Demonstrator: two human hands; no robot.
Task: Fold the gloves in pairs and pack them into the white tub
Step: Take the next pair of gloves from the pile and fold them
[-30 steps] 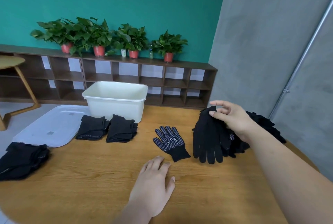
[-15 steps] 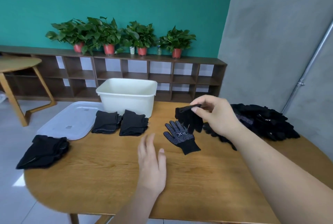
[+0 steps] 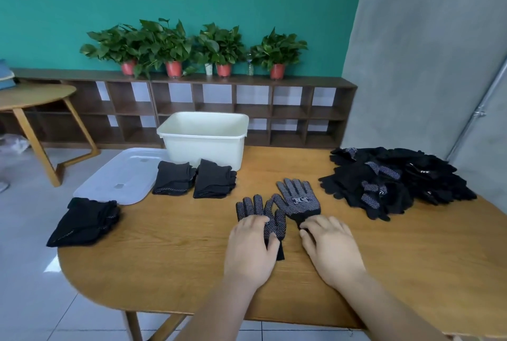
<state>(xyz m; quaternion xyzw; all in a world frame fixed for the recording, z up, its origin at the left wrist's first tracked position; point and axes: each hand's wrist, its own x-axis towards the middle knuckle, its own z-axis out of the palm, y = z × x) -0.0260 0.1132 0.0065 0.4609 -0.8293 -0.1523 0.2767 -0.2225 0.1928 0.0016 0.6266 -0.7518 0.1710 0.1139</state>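
Two black dotted gloves lie palm up, side by side, on the desk (image 3: 164,253), fingers pointing away from the person. The left hand (image 3: 251,250) lies palm down on the left glove (image 3: 258,210), covering its cuff and lower palm. Its fingers are nearly straight and the thumb presses on the fabric, so it holds the glove flat rather than gripping it. The right glove (image 3: 297,199) sits a little farther off, its thumb touching the left glove's fingers. The right hand (image 3: 332,250) rests palm down with its fingers loosely bent, the fingertips over that glove's cuff. Whether it pinches the cuff or only touches it cannot be told. To the right, well apart from the hands, a loose pile (image 3: 397,181) of black gloves is heaped near the desk's edge. The white tub (image 3: 204,135) stands at the far side of the desk, and no gloves show inside it. Just in front of it lie a folded pair (image 3: 174,177) and a second pair (image 3: 214,183), side by side and almost touching. A clear lid (image 3: 120,176) lies flat to the tub's left, overhanging the desk. A third bundle (image 3: 85,220) of folded black gloves sits at the desk's left edge. Behind stand a low shelf (image 3: 288,110) with potted plants (image 3: 170,44) on top.
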